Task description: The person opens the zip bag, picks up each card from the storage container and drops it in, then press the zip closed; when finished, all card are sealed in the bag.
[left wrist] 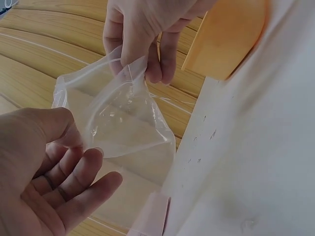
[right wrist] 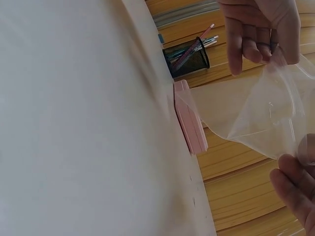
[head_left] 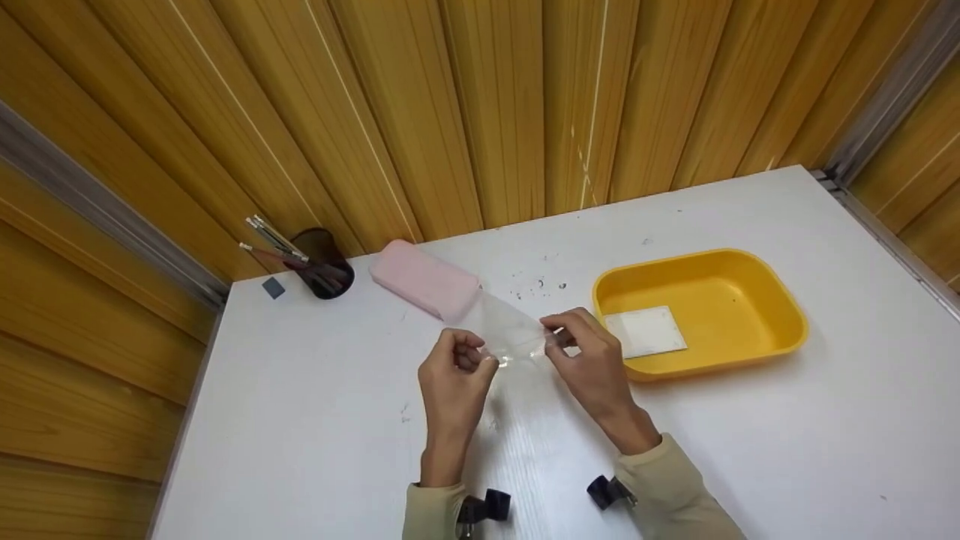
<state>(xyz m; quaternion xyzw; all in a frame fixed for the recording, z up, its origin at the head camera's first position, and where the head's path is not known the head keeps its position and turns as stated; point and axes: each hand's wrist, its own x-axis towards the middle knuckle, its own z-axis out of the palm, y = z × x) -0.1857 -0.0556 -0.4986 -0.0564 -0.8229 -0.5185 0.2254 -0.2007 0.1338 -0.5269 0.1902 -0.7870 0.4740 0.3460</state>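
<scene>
Watching from afar, I see the left hand (head_left: 455,382) and right hand (head_left: 591,361) pinching a clear plastic bag (head_left: 511,326) over the white table (head_left: 315,420), its mouth seemingly parted, nothing visible inside; a white square (head_left: 646,331) lies in the yellow tray (head_left: 739,307).

- One left hand (head_left: 456,381) and one right hand (head_left: 592,365)
- One clear plastic bag (head_left: 510,326)
- One yellow tray (head_left: 739,311)
- One flat white square (head_left: 649,333), in the tray
- One pink case (head_left: 424,279)
- One black mesh cup (right wrist: 197,61)
- At least three pencils (head_left: 274,235) in the cup, exact number unclear
- One small dark square (head_left: 273,287)
- Two black wrist devices (head_left: 497,505)
- One white surface (head_left: 300,420)
</scene>
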